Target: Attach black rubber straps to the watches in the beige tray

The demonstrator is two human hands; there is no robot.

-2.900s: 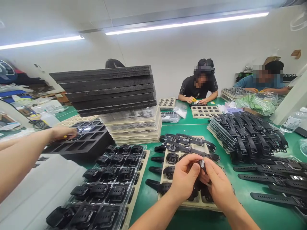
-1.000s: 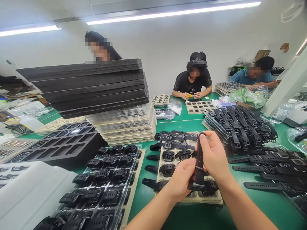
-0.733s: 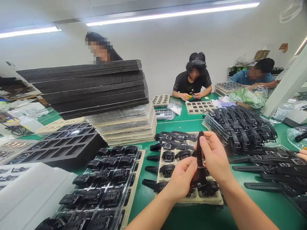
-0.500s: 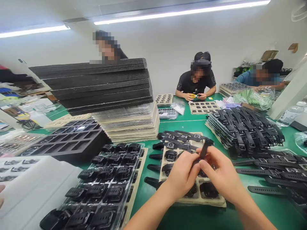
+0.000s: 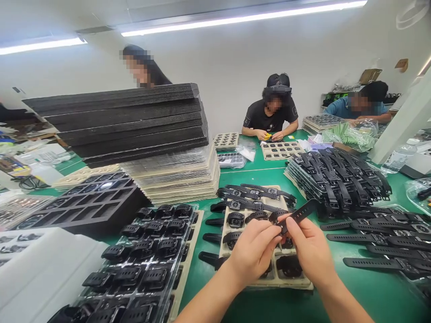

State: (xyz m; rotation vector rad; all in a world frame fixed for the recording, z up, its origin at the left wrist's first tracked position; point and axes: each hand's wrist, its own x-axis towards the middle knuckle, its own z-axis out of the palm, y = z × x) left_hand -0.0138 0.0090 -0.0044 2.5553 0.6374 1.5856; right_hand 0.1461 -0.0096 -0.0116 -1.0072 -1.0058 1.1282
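Over the beige moulded tray (image 5: pixel 262 283), both of my hands hold one black watch strap (image 5: pixel 303 211). My left hand (image 5: pixel 254 246) pinches its near end, and the fingers cover whether a watch case is attached. My right hand (image 5: pixel 311 246) grips it with thumb and fingers, and the perforated strap end sticks out up and to the right. Black smartwatches (image 5: pixel 235 220) sit in the tray's pockets below, some with straps hanging past its left edge. Further watches with straps laid out straight (image 5: pixel 256 194) lie across the tray's far end.
At left, a clear plastic tray (image 5: pixel 183 251) carries rows of curled watches, near a black foam tray (image 5: pixel 111 220). Behind rises a tall stack of foam and trays (image 5: pixel 182 175). Watches pile up at right (image 5: pixel 340 179). A bottle (image 5: pixel 400 154) and several co-workers are beyond.
The strap has tipped from nearly upright to slanting right, so more of its length shows. My right hand has opened its grip slightly around it. The camera view has shifted a little.
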